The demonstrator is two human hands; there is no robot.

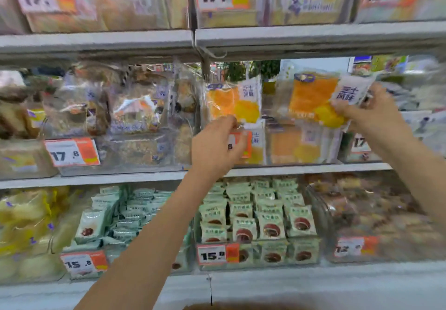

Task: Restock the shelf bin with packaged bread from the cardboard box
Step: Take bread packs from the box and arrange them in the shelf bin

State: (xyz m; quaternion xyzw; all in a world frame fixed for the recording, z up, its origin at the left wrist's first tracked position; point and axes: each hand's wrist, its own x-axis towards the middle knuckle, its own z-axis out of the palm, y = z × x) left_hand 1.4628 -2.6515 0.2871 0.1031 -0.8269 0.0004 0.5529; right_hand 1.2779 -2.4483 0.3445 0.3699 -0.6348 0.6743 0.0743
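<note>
Both arms reached up to middle shelf (301, 168). Left hand (218, 144), grip nearly closed, fingertips pinched lower edge of orange-yellow bread pkg (233, 103) held upright at 12 o'clock of that hand, above clear shelf bin (272, 160). Right hand (369, 110), grip curled tight round right side of second bread pkg (316, 99), thumb over white label, pkg tilted, at 9 o'clock of hand. More same-type pkgs (299, 144) stood in bin below, at 6 o'clock of held ones. Price tag (237, 144) partly hidden behind left hand. Heavy blur; cardboard box not made out.
</note>
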